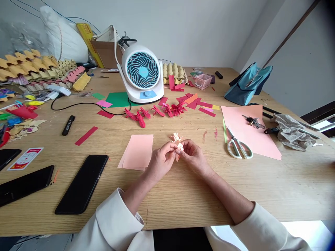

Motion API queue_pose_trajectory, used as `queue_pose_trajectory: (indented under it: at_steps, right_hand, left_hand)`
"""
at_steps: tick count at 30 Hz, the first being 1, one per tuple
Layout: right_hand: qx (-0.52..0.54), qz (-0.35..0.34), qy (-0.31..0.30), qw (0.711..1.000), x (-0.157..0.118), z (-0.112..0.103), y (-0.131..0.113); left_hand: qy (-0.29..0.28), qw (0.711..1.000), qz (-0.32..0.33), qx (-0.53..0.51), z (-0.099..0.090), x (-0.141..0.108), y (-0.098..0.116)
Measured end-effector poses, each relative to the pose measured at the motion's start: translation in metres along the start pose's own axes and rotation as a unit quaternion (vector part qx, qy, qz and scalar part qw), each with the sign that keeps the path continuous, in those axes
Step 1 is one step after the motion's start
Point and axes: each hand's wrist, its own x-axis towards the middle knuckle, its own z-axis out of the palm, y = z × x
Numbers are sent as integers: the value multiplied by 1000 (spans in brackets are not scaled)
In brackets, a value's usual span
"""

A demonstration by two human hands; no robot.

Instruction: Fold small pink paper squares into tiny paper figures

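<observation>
Between my two hands is a small folded piece of pale pink paper [177, 157], its lower tip pointing down. My left hand [162, 159] pinches it from the left, and my right hand [195, 157] pinches it from the right with thumb and forefinger. Just beyond my fingertips lies a cream crumpled paper piece [176, 137]. Left of my left hand, a short stack of pink paper sheets [137, 152] lies flat. Farther back, several crumpled red paper pieces [140, 119] lie in a row.
A white fan [143, 71] stands at the back, its cord [86, 103] running left. White-handled scissors [238, 144] and keys [253, 121] rest on a large pink sheet [264, 144] at right. Black phones [82, 184] and a marker [68, 125] lie left. A blue bag [247, 85] sits back right.
</observation>
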Motion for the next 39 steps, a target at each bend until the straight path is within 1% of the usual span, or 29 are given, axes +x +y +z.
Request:
queue_pose_trajectory:
  at_steps: [6,10,12,17,20,23,27,31,35,39]
  right_hand:
    - [-9,-9,-17,1000,0,-4,1]
    - [-17,-12,-4,1000,1,-7,1]
    - [-3,-13,3,1000,2,-8,2]
    - [49,16,-3,999,2,-8,2]
    - [72,35,-14,997,1,-7,0]
    - [83,43,-21,995,0,-6,-2]
    - [52,40,-30,997,-1,-5,-4]
    - [29,50,-60,997,-2,-5,-5]
    - [-3,27,-95,995,-3,-5,-7]
    - [-51,-1,-107,993,-4,-7,-8]
  left_hand:
    - [10,997,-59,-57,-3,4,-5]
    - [25,990,-91,-102,-5,7,-7]
    - [21,988,-99,-117,-6,8,-8]
    - [-38,987,-105,-119,-7,9,-11]
    - [-39,989,-82,-118,-6,10,-14]
    - [-35,987,-73,-140,-5,11,-16]
    - [-54,983,-76,-158,-6,11,-14]
    - [-70,976,-101,-178,-9,10,-8]
    - [-58,971,-126,-195,-11,10,-5]
    - [-42,969,-143,-195,-11,9,-3]
